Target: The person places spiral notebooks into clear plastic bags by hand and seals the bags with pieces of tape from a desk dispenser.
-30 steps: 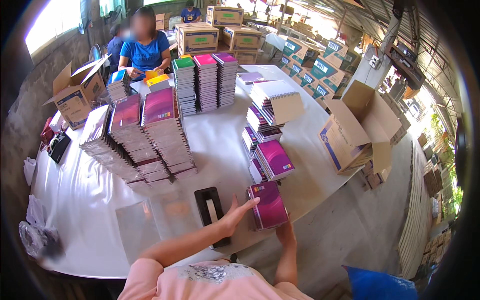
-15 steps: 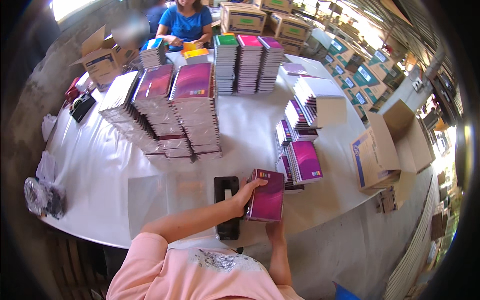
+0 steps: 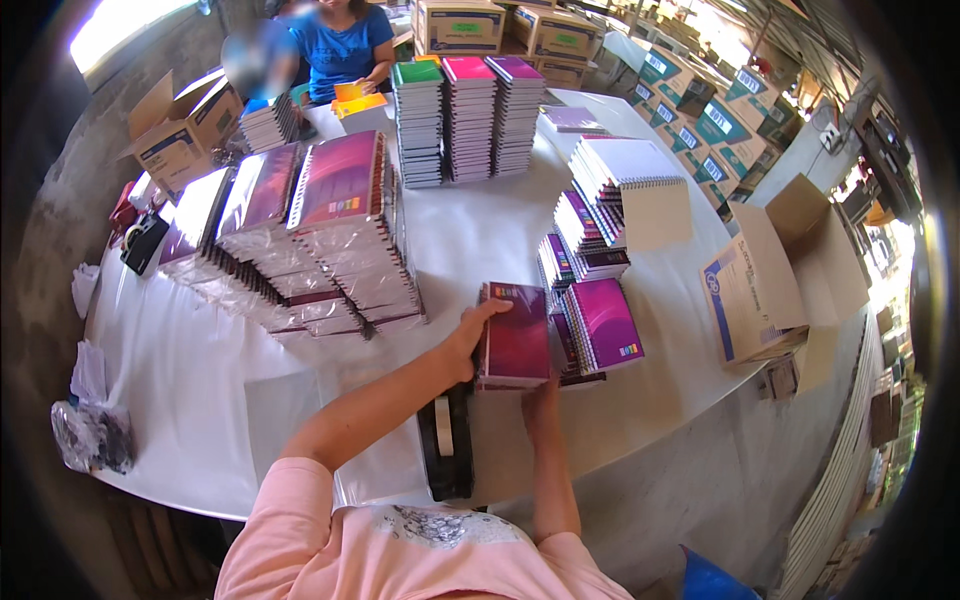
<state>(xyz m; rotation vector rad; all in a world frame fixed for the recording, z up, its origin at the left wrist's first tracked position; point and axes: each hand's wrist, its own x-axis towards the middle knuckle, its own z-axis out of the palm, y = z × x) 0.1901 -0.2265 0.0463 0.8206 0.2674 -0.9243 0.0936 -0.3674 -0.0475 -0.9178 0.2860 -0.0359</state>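
Observation:
A stack of purple-red spiral notebooks (image 3: 514,345), with a glossy cover uppermost, is held between my two hands above the table. My left hand (image 3: 473,338) grips its left side, thumb lying over the top cover. At the near right corner my right hand (image 3: 541,402) holds it from below, its fingers mostly hidden. A black tape dispenser (image 3: 447,445) stands just nearer to me than the stack. Right beside the held stack are loose purple notebooks (image 3: 607,325) in an uneven pile. Clear plastic bags (image 3: 375,455) lie flat left of the dispenser.
Plastic-wrapped notebook stacks (image 3: 340,230) stand on the left, tall green, pink and purple stacks (image 3: 468,120) at the back. White-paged notebooks (image 3: 625,165) top the right pile. An open carton (image 3: 750,290) is by the right edge. A person in blue (image 3: 345,55) sits across the table.
Both hands have carried the notebook stack away from my body, past the tape dispenser and closer to the wrapped stacks. The head view has also shifted slightly.

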